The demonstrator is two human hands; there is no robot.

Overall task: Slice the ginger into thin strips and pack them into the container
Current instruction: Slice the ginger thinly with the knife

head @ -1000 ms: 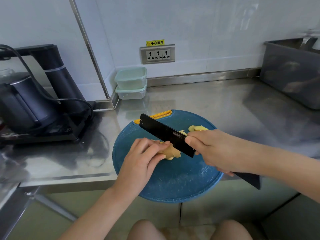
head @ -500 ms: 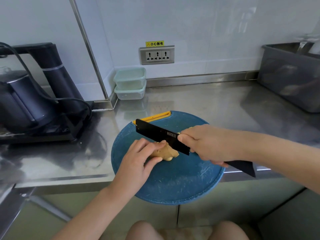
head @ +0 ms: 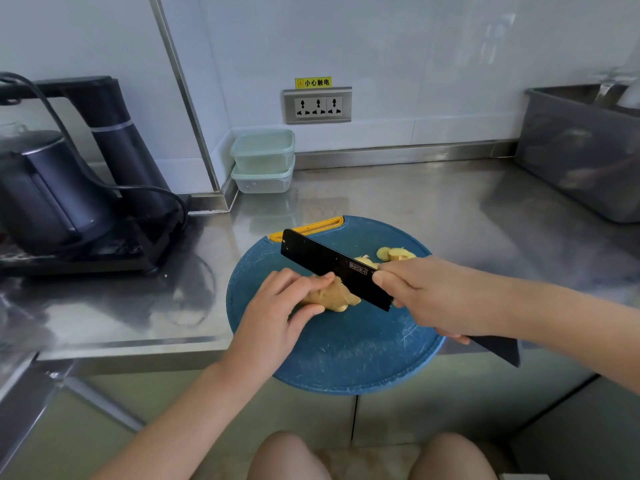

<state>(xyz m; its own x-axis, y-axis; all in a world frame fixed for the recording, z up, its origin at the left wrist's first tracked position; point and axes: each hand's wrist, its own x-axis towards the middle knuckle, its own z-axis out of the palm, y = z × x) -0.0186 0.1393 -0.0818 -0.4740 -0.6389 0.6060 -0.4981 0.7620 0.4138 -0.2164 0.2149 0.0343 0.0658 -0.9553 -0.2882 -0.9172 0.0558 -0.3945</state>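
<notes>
From the head view, a round blue cutting board (head: 346, 358) lies at the front edge of the steel surface (head: 450, 209), its near rim hanging over that edge. The ginger (head: 332, 294), a knobbly tan piece, sits on the left half of the board. The left hand (head: 273, 313) holds it down, fingers curled over its top and thumb tucked against its near side. The right hand (head: 440, 296) is wrapped round the handle of a black knife (head: 332, 265), with the thumb lying against the flat of the blade; the butt of the handle sticks out behind the hand, past the front edge. The blade runs slantwise toward the back left and stands against the right end of the ginger, just beside the left fingertips. A few pale cut slices (head: 394, 253) lie on the board's far right part, behind the blade. Two lidded, pale green containers (head: 263, 150) are stacked at the back edge of the surface, against the wall, well apart from the board. A black kettle (head: 45, 188) on its base stands on the lower level at the left. A grey bin (head: 581, 157) occupies the back right corner. A wall socket (head: 318, 106) sits above the containers.
</notes>
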